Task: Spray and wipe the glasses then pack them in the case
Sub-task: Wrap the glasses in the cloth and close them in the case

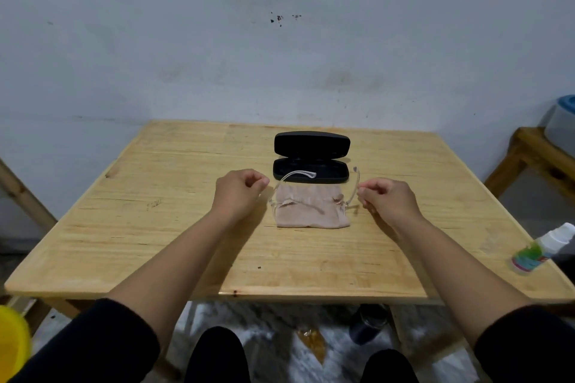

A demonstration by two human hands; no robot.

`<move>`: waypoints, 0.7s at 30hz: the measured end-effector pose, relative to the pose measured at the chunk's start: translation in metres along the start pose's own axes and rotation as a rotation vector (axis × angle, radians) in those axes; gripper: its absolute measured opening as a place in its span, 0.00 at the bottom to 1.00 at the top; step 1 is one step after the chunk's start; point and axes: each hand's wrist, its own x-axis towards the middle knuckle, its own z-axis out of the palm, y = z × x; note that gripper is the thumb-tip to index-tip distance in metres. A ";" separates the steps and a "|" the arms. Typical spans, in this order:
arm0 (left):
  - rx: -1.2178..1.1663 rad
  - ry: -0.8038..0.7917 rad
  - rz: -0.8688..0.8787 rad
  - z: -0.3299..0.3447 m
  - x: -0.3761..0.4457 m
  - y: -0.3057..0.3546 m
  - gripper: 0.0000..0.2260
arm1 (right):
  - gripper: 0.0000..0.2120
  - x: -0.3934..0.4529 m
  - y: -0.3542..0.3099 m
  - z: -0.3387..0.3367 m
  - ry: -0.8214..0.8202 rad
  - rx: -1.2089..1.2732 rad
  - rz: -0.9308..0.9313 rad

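On the wooden table (174, 227), both hands, left hand (239, 193) and right hand (385, 199), are pinching the clear glasses (281, 179) over the cloth (311, 211); squeezing might bend them.

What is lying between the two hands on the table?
In the head view, the clear glasses sit over the beige cloth between the left hand and the right hand; each hand is at one temple arm.

The clear-framed glasses (281, 193) sit over a beige cloth (311, 210) at mid-table, arms unfolded and pointing far. Just beyond, the black case (311, 172) lies open, lid upright. A white-capped spray bottle (543, 250) lies at the near right edge.
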 end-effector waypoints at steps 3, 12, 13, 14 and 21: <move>0.078 -0.057 0.045 0.008 0.013 0.001 0.06 | 0.04 0.015 -0.006 0.004 -0.075 -0.154 -0.071; 0.071 -0.120 0.119 0.023 0.031 -0.004 0.03 | 0.06 0.039 0.000 0.026 -0.185 -0.324 -0.233; 0.059 -0.137 0.128 0.023 0.031 -0.004 0.02 | 0.05 0.040 0.001 0.026 -0.195 -0.314 -0.238; 0.046 -0.153 0.133 0.023 0.032 -0.005 0.01 | 0.05 0.041 0.001 0.026 -0.211 -0.300 -0.238; -0.213 -0.323 0.126 0.007 0.034 -0.010 0.04 | 0.03 0.043 0.001 0.012 -0.393 0.161 -0.014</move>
